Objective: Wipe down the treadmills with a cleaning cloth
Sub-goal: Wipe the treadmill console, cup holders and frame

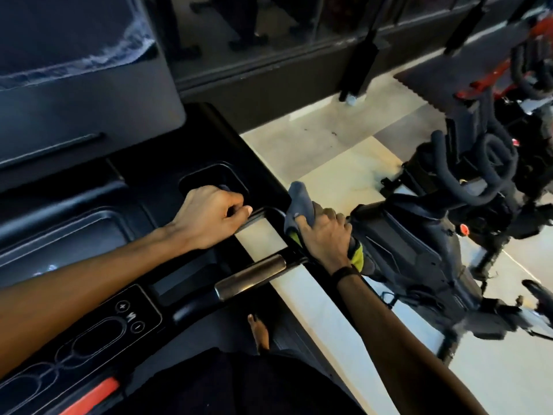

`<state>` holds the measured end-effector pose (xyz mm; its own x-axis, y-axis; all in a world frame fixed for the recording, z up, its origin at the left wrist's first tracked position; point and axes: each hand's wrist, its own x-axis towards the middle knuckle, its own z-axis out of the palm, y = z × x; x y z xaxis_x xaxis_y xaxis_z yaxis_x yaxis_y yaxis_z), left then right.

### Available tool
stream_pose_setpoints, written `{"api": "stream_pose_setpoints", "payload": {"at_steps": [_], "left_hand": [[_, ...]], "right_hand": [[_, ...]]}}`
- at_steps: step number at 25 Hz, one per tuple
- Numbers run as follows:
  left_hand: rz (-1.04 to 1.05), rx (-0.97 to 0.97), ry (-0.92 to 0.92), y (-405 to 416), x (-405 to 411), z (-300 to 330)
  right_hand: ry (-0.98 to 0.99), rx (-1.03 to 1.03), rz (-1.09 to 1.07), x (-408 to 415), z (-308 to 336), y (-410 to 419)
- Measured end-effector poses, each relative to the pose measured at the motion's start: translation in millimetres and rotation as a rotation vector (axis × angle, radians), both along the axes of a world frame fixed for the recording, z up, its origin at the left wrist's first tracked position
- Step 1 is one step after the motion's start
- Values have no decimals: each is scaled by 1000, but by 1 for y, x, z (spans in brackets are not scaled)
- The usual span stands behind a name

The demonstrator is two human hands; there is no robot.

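Here right hand (324,235) fingers grip cloth (299,205), pointing up-left; left hand (209,217) curled.

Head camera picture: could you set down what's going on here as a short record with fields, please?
place: a treadmill console beside a pale floor
right hand: grips a grey cleaning cloth wrapped around the black side handlebar
left hand: fingers curled at the edge of a cup-holder recess, a bit of dark cloth showing under them
metal grip sensor: bare, between the arms
control buttons: plus and minus, untouched
nearby: exercise bikes on the right
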<state>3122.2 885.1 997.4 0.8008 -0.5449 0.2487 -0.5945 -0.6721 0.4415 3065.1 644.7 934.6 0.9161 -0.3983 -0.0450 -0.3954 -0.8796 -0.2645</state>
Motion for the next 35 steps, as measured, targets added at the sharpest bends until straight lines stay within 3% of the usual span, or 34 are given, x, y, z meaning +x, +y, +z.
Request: {"api": "stream_pose_setpoints", "payload": {"at_steps": [7, 8, 10, 13, 15, 16, 21, 24, 29, 33, 35], "left_hand": [[262, 98, 87, 55, -14, 6], [303, 116, 111, 61, -17, 7], [395, 78, 192, 73, -19, 10], [504, -380, 501, 89, -17, 17], [466, -706, 704, 91, -16, 27], [436, -772, 731, 91, -16, 32], [510, -793, 638, 92, -24, 46], [582, -725, 539, 95, -28, 42], [460, -839, 472, 91, -39, 57], [468, -768, 368, 93, -45, 63], [499, -693, 345, 99, -48, 61]], "right_hand": [[-172, -146, 248, 51, 10, 56], [-227, -108, 291, 53, 12, 65], [-347, 157, 339, 56, 24, 87], [-510, 494, 420, 54, 41, 121], [-534, 538, 529, 46, 45, 141], [-530, 527, 597, 41, 45, 150], [-581, 408, 838, 33, 40, 166], [-599, 477, 984, 39, 43, 158], [-423, 578, 812, 68, 72, 144], [71, 906, 917, 101, 100, 119], [269, 864, 978, 112, 117, 108]]}}
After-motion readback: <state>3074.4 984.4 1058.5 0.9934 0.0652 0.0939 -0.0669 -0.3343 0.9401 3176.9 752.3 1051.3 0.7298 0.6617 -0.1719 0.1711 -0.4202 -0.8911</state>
